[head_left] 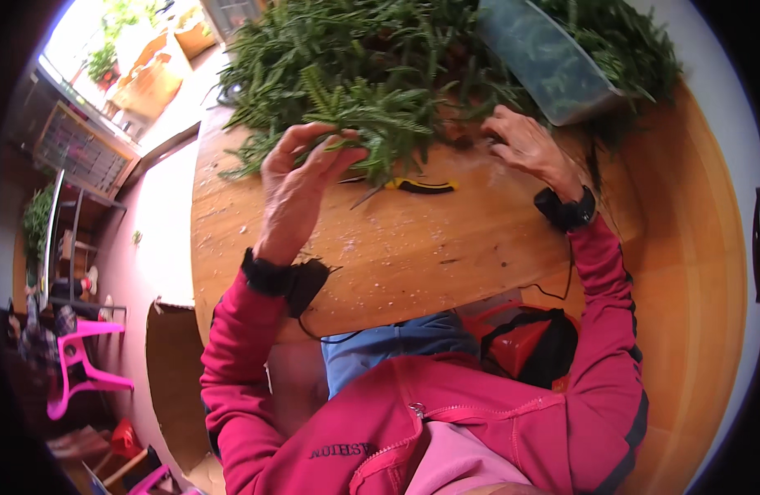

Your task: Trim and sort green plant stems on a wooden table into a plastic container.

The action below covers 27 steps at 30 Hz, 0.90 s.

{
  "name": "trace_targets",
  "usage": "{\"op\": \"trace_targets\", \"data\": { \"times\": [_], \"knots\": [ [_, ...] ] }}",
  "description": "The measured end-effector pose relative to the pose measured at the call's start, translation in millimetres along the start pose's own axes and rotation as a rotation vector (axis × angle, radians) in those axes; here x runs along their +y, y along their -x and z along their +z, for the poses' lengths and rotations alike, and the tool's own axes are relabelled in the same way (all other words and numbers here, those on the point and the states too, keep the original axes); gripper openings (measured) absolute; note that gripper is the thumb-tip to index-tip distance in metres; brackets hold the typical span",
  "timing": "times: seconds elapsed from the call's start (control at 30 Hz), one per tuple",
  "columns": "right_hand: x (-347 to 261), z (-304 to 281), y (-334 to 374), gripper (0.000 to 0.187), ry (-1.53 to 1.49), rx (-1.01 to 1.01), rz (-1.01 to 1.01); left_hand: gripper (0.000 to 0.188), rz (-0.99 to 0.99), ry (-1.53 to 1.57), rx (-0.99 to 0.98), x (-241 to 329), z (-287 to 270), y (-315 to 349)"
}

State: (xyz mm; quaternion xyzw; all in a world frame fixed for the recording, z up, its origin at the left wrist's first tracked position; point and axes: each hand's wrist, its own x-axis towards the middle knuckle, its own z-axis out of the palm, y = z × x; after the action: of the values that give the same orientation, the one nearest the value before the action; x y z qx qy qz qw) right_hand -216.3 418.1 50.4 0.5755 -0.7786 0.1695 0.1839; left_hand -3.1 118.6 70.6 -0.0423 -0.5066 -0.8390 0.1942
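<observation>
My left hand [302, 169] is pinched on a green evergreen sprig [347, 111], with needles fanning out to the right over the table. My right hand [524, 144] hovers near the front of the pile, its fingers curled; whatever they hold, if anything, I cannot make out. A large heap of evergreen sprigs [355, 49] covers the far part of the wooden table [413, 264]. Between my hands lies a tool with a yellow and black handle [425, 186], its other end hidden under the greenery.
A translucent plastic bin [553, 70] rests tilted on the heap at the far right. Small scraps dot the tabletop. A cardboard box [178, 371] stands at the left, near a pink plastic chair [83, 367]. A red and black bag [528, 346] sits below the table's near edge.
</observation>
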Motion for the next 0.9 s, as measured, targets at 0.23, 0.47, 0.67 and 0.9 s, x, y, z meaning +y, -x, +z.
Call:
{"op": "trace_targets", "data": {
  "times": [0.23, 0.47, 0.67, 0.9],
  "knots": [
    [-34, -26, -23, 0.034, -0.141, -0.13, 0.342, 0.018, -0.009, 0.092, -0.068, 0, -8, 3],
    [-46, -71, -41, 0.04, -0.285, -0.097, 0.409, 0.017, -0.05, 0.115, -0.029, 0, -8, 2],
    [-104, -73, -74, 0.034, -0.725, -0.041, 0.292, 0.018, -0.038, 0.124, -0.047, -1, -8, -3],
    [-141, -34, -110, 0.028, -0.586, 0.046, -0.022, 0.02, 0.014, 0.092, -0.017, 0, -4, 3]
  ]
}}
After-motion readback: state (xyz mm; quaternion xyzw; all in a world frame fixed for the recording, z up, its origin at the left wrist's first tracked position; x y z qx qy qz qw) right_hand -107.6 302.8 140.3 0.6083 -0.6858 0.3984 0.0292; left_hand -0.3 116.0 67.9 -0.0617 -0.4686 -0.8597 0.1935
